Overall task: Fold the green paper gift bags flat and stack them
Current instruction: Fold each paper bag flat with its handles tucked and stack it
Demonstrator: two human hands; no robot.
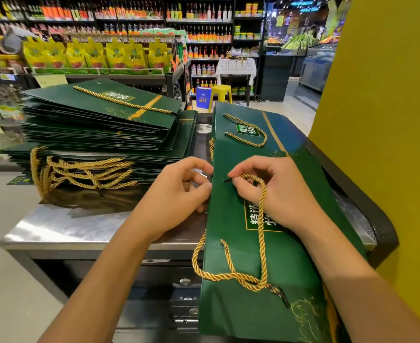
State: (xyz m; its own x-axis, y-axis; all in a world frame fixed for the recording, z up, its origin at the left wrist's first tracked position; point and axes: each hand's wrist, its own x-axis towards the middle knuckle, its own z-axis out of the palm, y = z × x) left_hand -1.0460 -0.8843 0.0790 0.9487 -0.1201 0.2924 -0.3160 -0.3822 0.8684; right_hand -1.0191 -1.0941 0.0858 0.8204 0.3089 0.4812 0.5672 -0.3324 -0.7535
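A flat green paper gift bag (231, 256) lies lengthwise in front of me, hanging over the near edge of the steel table (55, 229). My right hand (278, 191) pinches the black tip of its gold rope handle (262, 233) at a hole near the bag's left edge. My left hand (179, 191) grips that left edge with curled fingers. A second green bag (251, 154) lies under it, farther back. On the left stands a tall stack of folded green bags (100, 125), their gold handles hanging toward me.
A yellow pillar (382, 120) rises close on the right, behind a dark counter edge (367, 199). Store shelves with yellow pouches (95, 55) and bottles fill the back. A yellow stool (220, 91) stands in the aisle beyond the table.
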